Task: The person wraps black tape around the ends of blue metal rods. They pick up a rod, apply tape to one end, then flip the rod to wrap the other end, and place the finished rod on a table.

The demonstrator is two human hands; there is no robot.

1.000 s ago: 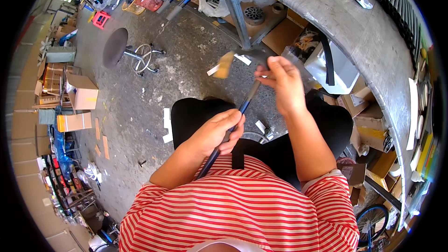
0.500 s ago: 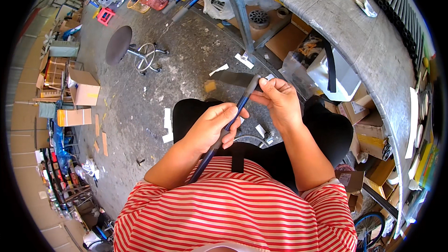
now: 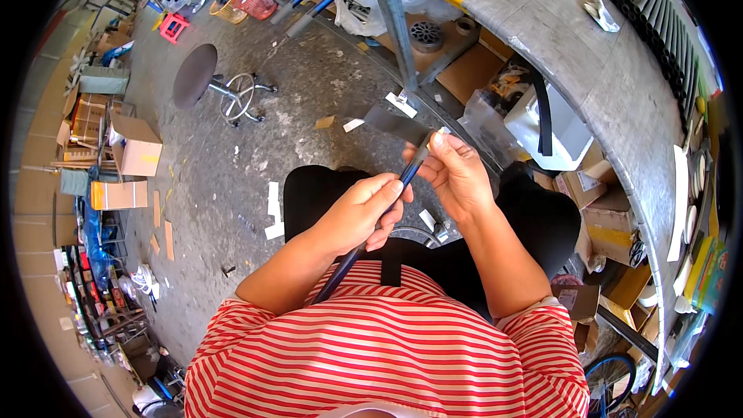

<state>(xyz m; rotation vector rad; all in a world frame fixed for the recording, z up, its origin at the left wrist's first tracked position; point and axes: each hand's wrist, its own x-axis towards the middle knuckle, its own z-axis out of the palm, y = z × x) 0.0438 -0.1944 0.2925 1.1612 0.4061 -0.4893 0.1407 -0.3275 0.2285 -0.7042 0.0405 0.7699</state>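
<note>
Left hand (image 3: 357, 213): grip wrapped around the middle of a long thin dark-blue rod (image 3: 370, 220), thumb along it
Right hand (image 3: 458, 174): fingertips pinched together on the rod's upper end
Rod: slants across the lap, lower end near the red-and-white striped shirt (image 3: 387, 348), upper end above the knees
Around: grey curved metal counter (image 3: 619, 77) to the right, round black stool (image 3: 195, 75) on the concrete floor (image 3: 232, 162), well apart
</note>
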